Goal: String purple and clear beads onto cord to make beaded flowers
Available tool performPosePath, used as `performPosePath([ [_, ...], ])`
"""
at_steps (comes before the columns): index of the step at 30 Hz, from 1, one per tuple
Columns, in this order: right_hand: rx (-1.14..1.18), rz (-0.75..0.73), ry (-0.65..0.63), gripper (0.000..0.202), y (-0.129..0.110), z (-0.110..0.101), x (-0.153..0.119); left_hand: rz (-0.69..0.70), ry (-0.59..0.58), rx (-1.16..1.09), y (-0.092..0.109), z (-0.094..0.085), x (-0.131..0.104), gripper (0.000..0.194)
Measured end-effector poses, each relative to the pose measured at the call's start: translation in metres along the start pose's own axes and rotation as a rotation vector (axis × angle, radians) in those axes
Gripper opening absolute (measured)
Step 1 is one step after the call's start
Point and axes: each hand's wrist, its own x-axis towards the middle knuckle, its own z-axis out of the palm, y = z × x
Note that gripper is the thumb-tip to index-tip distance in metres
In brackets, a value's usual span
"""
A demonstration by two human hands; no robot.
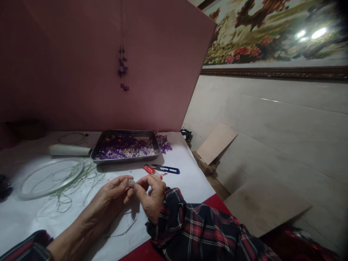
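Note:
Between the fingertips of both hands is a small clear, sparkly bead piece. My left hand pinches it from the left, with thumb and forefinger closed on it. From the right, the thumb and fingers of my right hand touch the same piece. Just behind the right hand lie a red-handled tool and blue thread snips. A dark metal tray of purple, clear and red beads stands farther back. Thin dark strands lie on the white table cover below the hands.
Left of the hands are tangled green thread and a clear ring-shaped coil. A white roll lies beside the tray. More purple beads spill at its right. A beaded strand hangs before the pink panel.

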Motion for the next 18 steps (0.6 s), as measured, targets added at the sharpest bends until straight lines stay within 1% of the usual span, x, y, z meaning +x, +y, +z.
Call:
performPosePath([
  [3,0.011,0.013,-0.009,0.011,-0.0016,-0.0007,-0.0003,-0.015,-0.004,-0.003,-0.0003,-0.0007,0.0007,0.008],
  [9,-0.031,-0.020,-0.008,0.012,0.0005,-0.0002,-0.0006,-0.023,-0.045,0.011,0.0000,-0.0016,-0.0002,0.009],
  [13,-0.049,-0.035,-0.001,0.013,0.0011,-0.0005,-0.0007,-0.017,-0.022,0.028,0.0007,0.0001,-0.0007,0.012],
  [18,-0.019,-0.019,-0.015,0.014,0.0009,-0.0003,-0.0013,-0.033,-0.016,0.032,0.0014,0.0043,-0.0031,0.010],
])
